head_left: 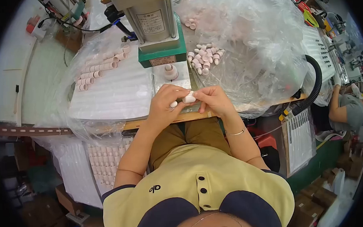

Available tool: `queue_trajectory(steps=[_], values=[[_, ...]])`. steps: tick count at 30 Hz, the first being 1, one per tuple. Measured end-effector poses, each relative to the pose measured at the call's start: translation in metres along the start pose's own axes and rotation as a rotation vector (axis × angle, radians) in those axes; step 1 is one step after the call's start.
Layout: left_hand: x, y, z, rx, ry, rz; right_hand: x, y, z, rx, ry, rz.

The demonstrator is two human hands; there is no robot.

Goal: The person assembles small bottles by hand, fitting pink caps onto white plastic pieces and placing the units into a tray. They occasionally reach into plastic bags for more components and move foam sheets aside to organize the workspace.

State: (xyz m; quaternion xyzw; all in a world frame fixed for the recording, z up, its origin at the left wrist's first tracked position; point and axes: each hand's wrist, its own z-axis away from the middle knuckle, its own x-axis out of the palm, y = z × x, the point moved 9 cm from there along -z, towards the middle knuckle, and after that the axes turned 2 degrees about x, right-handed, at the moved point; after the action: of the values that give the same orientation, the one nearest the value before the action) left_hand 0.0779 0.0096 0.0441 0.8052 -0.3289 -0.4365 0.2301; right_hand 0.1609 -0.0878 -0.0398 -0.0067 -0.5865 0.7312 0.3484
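Just above the table's front edge, my left hand (166,101) and my right hand (215,100) meet around a small white-pink cap (189,98). The fingertips of both hands pinch it from either side. A second small white rounded piece (173,104), like a rubber dropper bulb, pokes out from the fingers of my left hand. Beyond my hands, a pale pink dropper-cap-like part (170,72) stands upright on the plate below a bench press (161,48) with a green block. The insides of both palms are hidden.
Pink ring collars (101,67) lie in rows at left. Pink dropper tops (205,58) are heaped at right on plastic film (247,40). A tray of similar parts (106,160) sits below the table at left. A black hose (316,81) and another person (347,109) are at right.
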Motion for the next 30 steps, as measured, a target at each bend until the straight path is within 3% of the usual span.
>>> queue_trajectory(steps=[3, 5, 6, 8, 10, 11, 15, 18, 21, 23, 25, 26, 27, 29, 30], values=[[-0.001, 0.005, -0.006, 0.029, 0.075, -0.036, -0.002, -0.016, -0.001, -0.090, 0.101, 0.103], [-0.027, 0.002, -0.008, -0.059, 0.353, -0.233, -0.009, -0.032, -0.008, -0.217, 0.216, 0.163], [-0.039, -0.022, -0.004, -0.302, 0.425, -0.237, -0.009, -0.037, -0.017, -0.221, 0.216, 0.163], [-0.032, -0.072, -0.015, -0.409, 0.366, -0.225, -0.021, -0.063, -0.027, -0.350, 0.459, 0.485], [-0.027, -0.109, -0.010, -0.511, 0.316, -0.213, -0.011, -0.068, -0.049, -0.459, 0.475, 0.638], [-0.028, -0.122, -0.008, -0.532, 0.361, -0.044, -0.001, -0.077, -0.056, -0.578, 0.500, 0.790], [-0.055, -0.108, 0.002, -0.441, 0.502, 0.471, 0.029, -0.080, -0.077, -0.606, 0.448, 1.010], [-0.053, -0.090, 0.018, -0.539, 0.398, 0.741, 0.045, -0.074, -0.092, -0.403, 0.359, 1.357], [-0.035, -0.075, 0.027, -0.567, 0.288, 0.948, 0.040, -0.078, -0.069, -0.583, 0.463, 1.281], [-0.018, -0.056, 0.024, -0.593, 0.166, 1.026, 0.028, -0.075, -0.040, -0.580, 0.495, 1.170], [0.003, -0.044, 0.021, -0.608, 0.097, 1.037, 0.003, -0.063, -0.011, -0.600, 0.406, 0.729], [0.019, -0.036, 0.019, -0.592, 0.039, 1.048, -0.009, -0.045, -0.005, -0.557, 0.273, 0.469], [0.036, -0.029, 0.017, -0.577, -0.023, 1.060, -0.016, -0.045, 0.016, -0.554, 0.301, 0.465], [0.076, -0.017, 0.011, -0.533, -0.193, 0.981, -0.026, -0.026, 0.050, -0.290, 0.216, 0.176], [0.098, -0.006, 0.009, -0.542, -0.281, 0.988, -0.038, -0.013, 0.062, -0.276, 0.203, 0.111]])
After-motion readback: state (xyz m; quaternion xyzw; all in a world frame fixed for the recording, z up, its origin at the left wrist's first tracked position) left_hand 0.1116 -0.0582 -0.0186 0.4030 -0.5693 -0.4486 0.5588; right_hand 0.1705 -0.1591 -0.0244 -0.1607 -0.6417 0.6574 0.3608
